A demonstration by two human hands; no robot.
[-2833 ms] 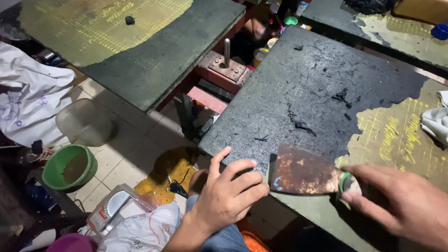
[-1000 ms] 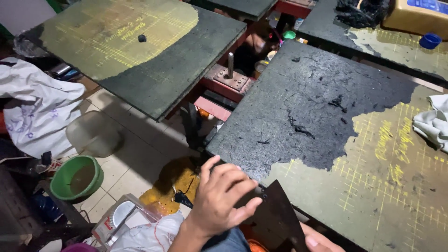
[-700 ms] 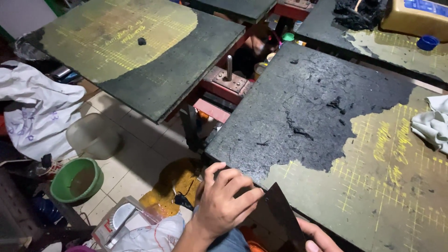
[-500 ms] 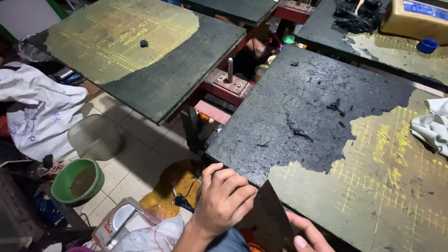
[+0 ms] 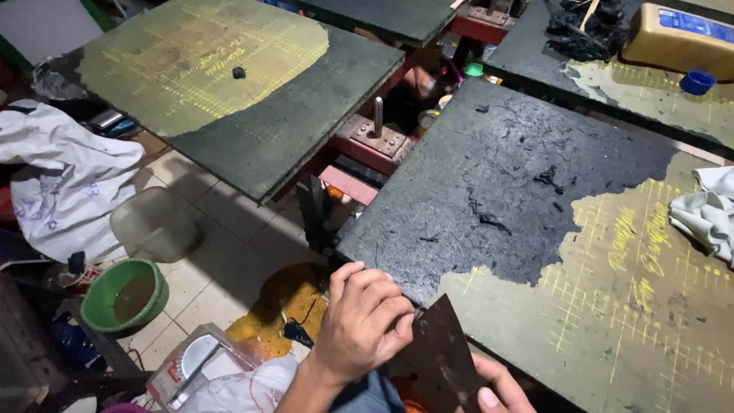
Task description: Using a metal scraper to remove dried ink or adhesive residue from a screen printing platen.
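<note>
My left hand (image 5: 359, 325) is curled at the near edge of a flat board (image 5: 634, 306), its fingertips pinching the edge of a rusty metal scraper blade (image 5: 443, 352). My right hand (image 5: 497, 386) shows only a thumb and part of the palm at the bottom edge, holding the scraper from below. The board carries a rough black coating (image 5: 505, 183) over its left and far part; the right part is scraped down to a greenish surface with yellow grid lines.
A second board (image 5: 229, 99) lies to the left, a third (image 5: 612, 61) at the back with a yellow box (image 5: 673, 42) and blue cap (image 5: 697, 82). White rag (image 5: 707, 214) on the right. Below: green basin (image 5: 125, 294), clear bucket (image 5: 153, 226), white cloth (image 5: 69, 183).
The scraper came off the board's surface and down to its near edge. My left hand closed onto the blade, and my right hand dropped mostly out of view.
</note>
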